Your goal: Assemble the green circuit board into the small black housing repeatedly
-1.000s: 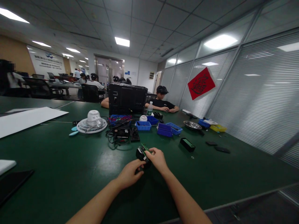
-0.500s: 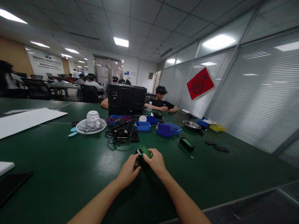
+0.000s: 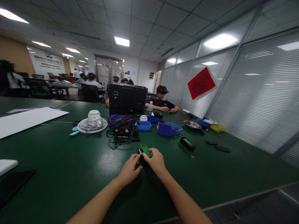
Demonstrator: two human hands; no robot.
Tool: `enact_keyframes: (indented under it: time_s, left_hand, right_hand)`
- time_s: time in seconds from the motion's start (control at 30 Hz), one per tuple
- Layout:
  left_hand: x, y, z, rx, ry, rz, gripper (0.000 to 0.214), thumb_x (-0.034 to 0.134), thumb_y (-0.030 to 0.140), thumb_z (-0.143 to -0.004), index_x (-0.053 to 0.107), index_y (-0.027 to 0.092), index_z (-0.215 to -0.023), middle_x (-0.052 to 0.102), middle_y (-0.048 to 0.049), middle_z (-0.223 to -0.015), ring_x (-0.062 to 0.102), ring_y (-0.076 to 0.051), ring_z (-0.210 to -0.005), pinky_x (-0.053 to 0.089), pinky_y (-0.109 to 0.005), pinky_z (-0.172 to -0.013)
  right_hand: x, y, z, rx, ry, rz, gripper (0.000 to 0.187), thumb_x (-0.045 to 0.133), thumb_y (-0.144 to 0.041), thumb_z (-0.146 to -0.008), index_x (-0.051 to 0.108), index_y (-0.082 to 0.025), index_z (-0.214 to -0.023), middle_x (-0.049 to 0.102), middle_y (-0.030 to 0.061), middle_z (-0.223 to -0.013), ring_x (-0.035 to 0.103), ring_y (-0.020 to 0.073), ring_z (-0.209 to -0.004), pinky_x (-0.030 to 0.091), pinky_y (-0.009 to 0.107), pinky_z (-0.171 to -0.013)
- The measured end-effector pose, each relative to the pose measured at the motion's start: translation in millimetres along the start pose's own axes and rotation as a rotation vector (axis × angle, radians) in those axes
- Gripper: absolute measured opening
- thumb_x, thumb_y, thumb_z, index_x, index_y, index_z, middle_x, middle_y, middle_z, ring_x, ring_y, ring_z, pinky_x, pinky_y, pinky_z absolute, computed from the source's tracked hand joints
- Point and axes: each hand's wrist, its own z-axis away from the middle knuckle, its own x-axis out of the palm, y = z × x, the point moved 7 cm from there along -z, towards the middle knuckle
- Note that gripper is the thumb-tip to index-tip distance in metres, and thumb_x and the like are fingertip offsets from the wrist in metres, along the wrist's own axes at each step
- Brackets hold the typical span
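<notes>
Between my hands, over the green table, is a green circuit board [image 3: 145, 150], tilted above an open black case [image 3: 144, 163]. My right hand [image 3: 156, 160] pinches the board's near right edge between thumb and fingers. From the left, my left hand [image 3: 130, 169] grips the black case, its fingertips at the rim beside a small white part [image 3: 140, 151]. Both hands cover much of the case, so its inside is mostly hidden. To the right stands a second black case [image 3: 187, 144] with a green board in it, near a small ring [image 3: 192, 156].
Behind my hands lie a tangle of cables with a black box [image 3: 123, 132], blue bins [image 3: 143, 125] and a white fan part [image 3: 92, 123]. A large black monitor-like housing [image 3: 128, 99] stands farther back. Across the table sits a person [image 3: 162, 101]. At right are flat black pieces [image 3: 222, 149].
My hands hold nearly the same pose at the case. The circuit board has shifted very slightly, and the whole view has moved a little.
</notes>
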Motion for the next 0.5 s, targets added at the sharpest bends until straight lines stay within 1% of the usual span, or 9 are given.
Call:
enact_keyframes:
  time_s: [0.13,0.27,0.5]
  left_hand:
    - [1.6,0.4,0.4,0.002,-0.014,-0.016,0.060,0.052,0.025,-0.072,0.036,0.023,-0.129,0.042,-0.0059,-0.125,0.054,-0.013,-0.088,0.041,-0.028,-0.087]
    - [2.0,1.3,1.0,-0.003,-0.027,-0.038,0.060,0.052,0.025,-0.072,0.036,0.023,-0.129,0.041,-0.0058,-0.127,0.054,-0.014,-0.090,0.041,-0.028,-0.088]
    - [2.8,2.9,0.7,0.020,-0.028,-0.059,0.056,0.053,0.023,-0.071,0.040,0.023,-0.125,0.042,-0.0050,-0.129,0.049,-0.018,-0.107,0.039,-0.028,-0.092]
  right_hand:
    - [1.3,-0.1,1.7,0.020,-0.015,0.068,0.034,0.052,-0.047,-0.074,0.057,-0.016,-0.087,0.062,0.0058,-0.079,0.058,0.0181,-0.073,0.040,0.025,-0.066]
    - [3.9,-3.6,5.1,0.017,-0.041,0.198,0.036,0.049,-0.051,-0.077,0.056,-0.017,-0.090,0.061,0.0066,-0.085,0.059,0.0180,-0.075,0.039,0.025,-0.063]
    - [8.3,-9.0,11.2,-0.039,-0.066,0.346,0.039,0.042,-0.055,-0.080,0.054,-0.019,-0.089,0.055,0.0056,-0.088,0.058,0.0166,-0.074,0.038,0.024,-0.059]
